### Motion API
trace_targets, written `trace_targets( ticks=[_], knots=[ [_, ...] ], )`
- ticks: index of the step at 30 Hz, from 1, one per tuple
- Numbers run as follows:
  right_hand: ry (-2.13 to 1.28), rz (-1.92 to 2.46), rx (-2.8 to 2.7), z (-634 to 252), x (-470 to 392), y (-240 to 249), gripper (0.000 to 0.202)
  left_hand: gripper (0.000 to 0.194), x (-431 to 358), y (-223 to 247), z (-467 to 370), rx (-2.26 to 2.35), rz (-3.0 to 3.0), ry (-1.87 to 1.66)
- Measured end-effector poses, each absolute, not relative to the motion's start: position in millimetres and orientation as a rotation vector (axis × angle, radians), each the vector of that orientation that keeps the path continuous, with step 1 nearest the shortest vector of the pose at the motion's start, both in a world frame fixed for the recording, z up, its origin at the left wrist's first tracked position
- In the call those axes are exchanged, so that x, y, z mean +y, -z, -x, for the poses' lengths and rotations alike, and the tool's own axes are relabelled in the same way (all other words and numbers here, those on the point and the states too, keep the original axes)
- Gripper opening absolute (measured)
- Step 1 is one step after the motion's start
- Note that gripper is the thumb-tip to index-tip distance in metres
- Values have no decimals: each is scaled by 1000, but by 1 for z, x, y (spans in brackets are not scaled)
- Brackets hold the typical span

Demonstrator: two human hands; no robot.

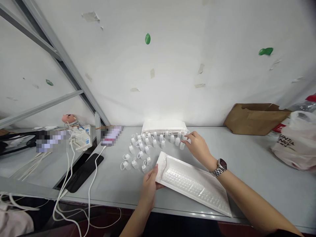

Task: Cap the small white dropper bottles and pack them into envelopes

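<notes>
A white bubble mailer (195, 181) slants across the front of the grey table, its flap end raised. My left hand (151, 181) is closed on that flap end, thumb on top. Several small white bottles with looped caps (155, 142) stand or lie in loose rows behind and left of the mailer. At the right end of the back row, my right hand (194, 141), with a watch on its wrist, has its fingers pinched at a small bottle (182, 145). Behind the bottles lies a stack of white mailers (164, 125) against the wall.
On the right are a brown paper bag (256, 120) and a white plastic bag (288, 141). A black power bank (85, 172), white cables, a phone (111, 135) and a power strip (81, 138) are on the left, near a metal frame (98, 123).
</notes>
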State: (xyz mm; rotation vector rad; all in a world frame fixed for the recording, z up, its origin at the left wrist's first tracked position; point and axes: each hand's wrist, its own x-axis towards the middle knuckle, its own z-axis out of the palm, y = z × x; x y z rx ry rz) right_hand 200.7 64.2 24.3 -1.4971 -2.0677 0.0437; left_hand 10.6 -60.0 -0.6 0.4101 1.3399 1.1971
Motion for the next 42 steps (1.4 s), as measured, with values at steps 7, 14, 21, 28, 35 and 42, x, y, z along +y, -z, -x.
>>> trace_targets(
  ticks=[7,14,21,28,35,42],
  knots=[
    [-78,1382,-2042,-198,63,-21,18,34,-61,3,-10,1330,-435,-1170],
    [-616,976,-2043,-170,29,-57,11,43,-62,3,-14,1274,-489,-1177],
    [-929,845,-2167,-150,14,-47,11,40,-66,1,-18,1230,-451,-1212],
    [-993,775,-2420,-153,9,-51,21,41,-63,-1,-15,1174,-429,-1274],
    [-514,661,-2739,-155,2,-55,27,37,-64,-2,-16,1227,-444,-1250],
    [-622,735,-2732,-153,5,-54,41,38,-66,2,-17,1289,-541,-1245]
  ],
)
